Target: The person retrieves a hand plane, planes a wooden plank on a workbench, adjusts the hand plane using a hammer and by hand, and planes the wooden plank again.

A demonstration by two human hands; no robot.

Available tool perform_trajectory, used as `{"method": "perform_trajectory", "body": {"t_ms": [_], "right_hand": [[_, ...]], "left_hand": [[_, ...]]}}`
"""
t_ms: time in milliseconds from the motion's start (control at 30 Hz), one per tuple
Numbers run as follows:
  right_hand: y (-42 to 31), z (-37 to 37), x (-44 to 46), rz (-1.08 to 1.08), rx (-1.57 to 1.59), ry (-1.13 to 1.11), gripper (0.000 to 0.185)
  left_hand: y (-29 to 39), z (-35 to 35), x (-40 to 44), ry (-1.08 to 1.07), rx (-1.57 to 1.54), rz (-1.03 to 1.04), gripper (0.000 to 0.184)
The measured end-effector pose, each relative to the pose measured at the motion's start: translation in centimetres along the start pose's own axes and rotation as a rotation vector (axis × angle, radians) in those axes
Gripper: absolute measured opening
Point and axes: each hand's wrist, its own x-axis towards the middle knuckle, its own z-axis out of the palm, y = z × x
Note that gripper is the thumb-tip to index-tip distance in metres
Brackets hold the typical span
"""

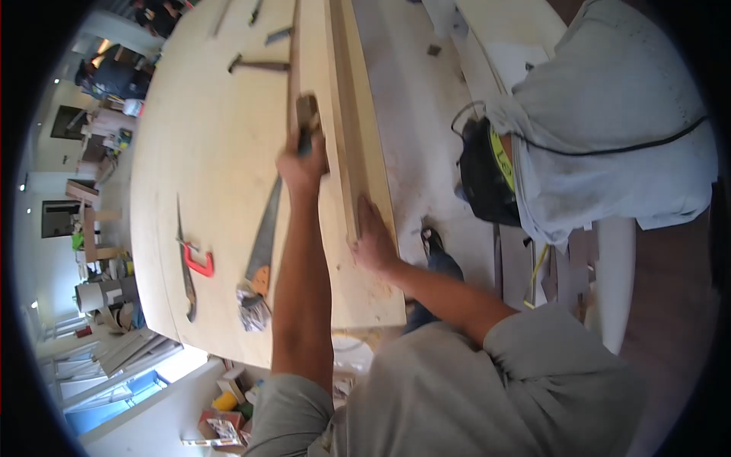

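My left hand is wrapped round a wooden hand plane, slightly blurred, beside a long wooden strip. This strip runs lengthwise along the right side of a pale plywood tabletop. Nearer to me, my right hand grips the strip's near end, fingers over its side. Left of my left forearm lies a handsaw with an orange-brown handle. A claw hammer rests farther up the board.
A red clamp and a narrow saw lie at the left. To the right hang grey cloth and a black bag. Crumpled plastic sits by the saw handle. People work in the far left background.
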Motion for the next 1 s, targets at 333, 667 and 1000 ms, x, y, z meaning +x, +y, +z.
{"method": "perform_trajectory", "body": {"t_ms": [333,667,1000], "right_hand": [[-2.6,-0.7,1.3,0.027,0.134,0.091,0.094],[-23.9,-17.9,11.6,-0.079,0.281,0.203,0.057],[-29.3,-24.3,18.4,-0.054,0.240,0.229,0.028]], "left_hand": [[-2.3,-13.6,-30.5,-0.158,0.069,-0.219,0.057],[-5.5,-11.4,-34.2,0.019,0.147,-0.052,0.061],[-5.8,-11.2,-34.6,0.023,0.165,-0.070,0.061]]}}
